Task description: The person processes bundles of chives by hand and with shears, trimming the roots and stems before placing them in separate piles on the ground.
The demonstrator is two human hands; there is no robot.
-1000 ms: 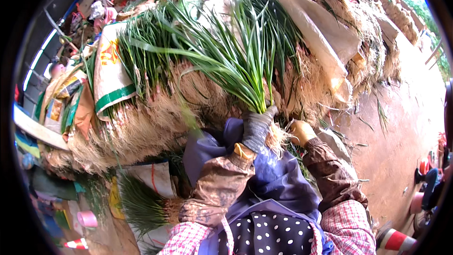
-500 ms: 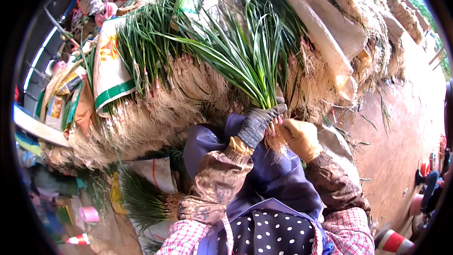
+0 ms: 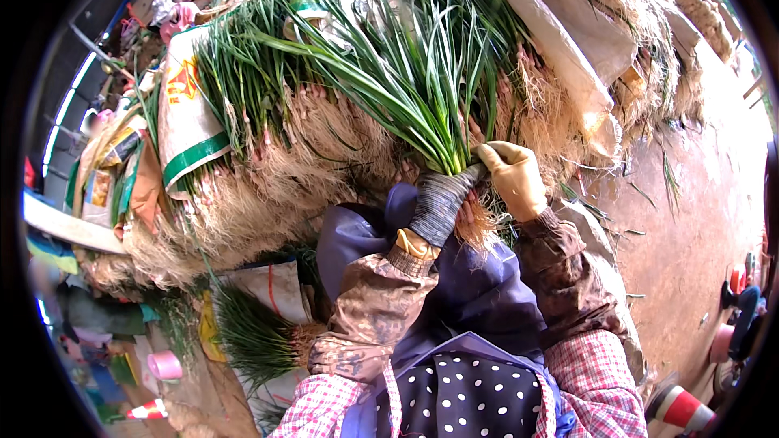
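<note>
My left hand (image 3: 445,204), in a dark grey knitted glove, is closed around the lower stems of a bunch of green garlic (image 3: 438,118). Its long flat leaves fan away from me, while the pinkish stem ends and pale roots hang below my fist over my lap. Close by on the right is my right hand (image 3: 517,180) in a yellow glove. Thumb and fingers are pinched together at the base of the leaves, right beside the left fist. What lies in that pinch, if anything, is too small to make out.
A long heap of rooted green plants (image 3: 292,146) spans the space before me, partly covered by white sacks (image 3: 191,113). Another bundle (image 3: 251,332) lies at my lower left. A pink container (image 3: 165,365) and a red-white cone (image 3: 682,408) stand on the floor.
My right hand has risen from beside the roots to the base of the leaves, its fingertips now at the left fist. The left hand keeps its hold on the bunch.
</note>
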